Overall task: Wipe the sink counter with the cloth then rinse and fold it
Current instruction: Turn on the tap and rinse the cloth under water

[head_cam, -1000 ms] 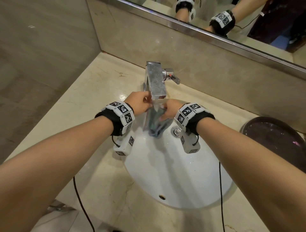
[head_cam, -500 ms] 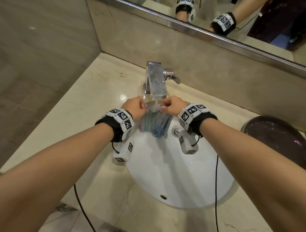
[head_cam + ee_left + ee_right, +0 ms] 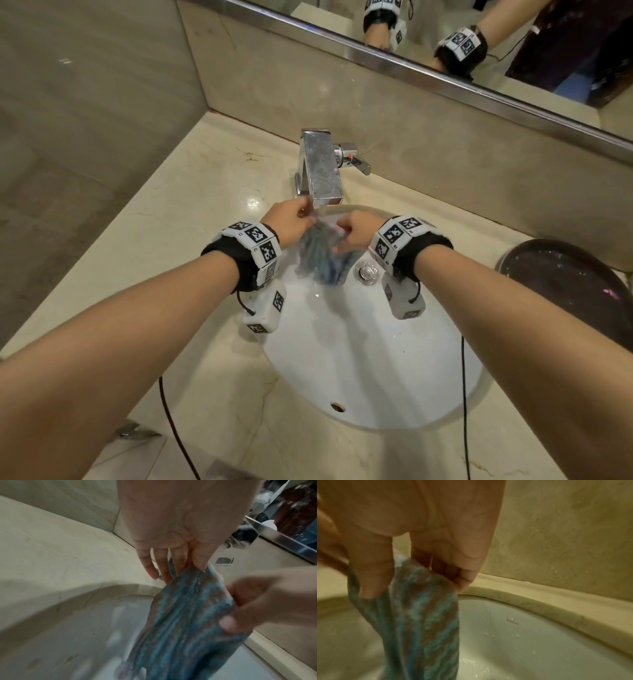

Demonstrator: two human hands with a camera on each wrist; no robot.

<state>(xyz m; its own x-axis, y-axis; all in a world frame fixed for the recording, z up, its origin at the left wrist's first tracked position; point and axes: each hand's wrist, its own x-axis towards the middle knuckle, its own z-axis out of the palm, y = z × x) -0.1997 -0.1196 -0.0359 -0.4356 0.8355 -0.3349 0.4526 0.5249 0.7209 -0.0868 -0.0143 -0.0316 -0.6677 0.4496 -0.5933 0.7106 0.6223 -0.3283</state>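
Observation:
A wet blue and grey striped cloth [image 3: 320, 255] hangs bunched over the white sink basin [image 3: 370, 359], right under the chrome faucet's [image 3: 320, 168] spout. My left hand [image 3: 291, 222] pinches its upper left edge; in the left wrist view the thumb and forefinger [image 3: 197, 557] hold the cloth [image 3: 185, 615] while the other fingers hang straight. My right hand [image 3: 352, 231] grips the upper right edge, thumb in front and fingers [image 3: 462, 577] curled behind the cloth [image 3: 419, 615]. Both hands sit close together. Water droplets lie in the basin.
A beige marble counter [image 3: 191, 219] surrounds the sink, with a wall at the left and a backsplash and mirror [image 3: 513, 44] behind. The faucet lever [image 3: 356, 161] points right. A dark round bowl [image 3: 565, 281] stands at the right. The drain [image 3: 366, 271] is beside the cloth.
A second ago my hands were close with the cloth bunched; half a second ago they had spread it wider under the spout. Now they are close again and the cloth hangs gathered.

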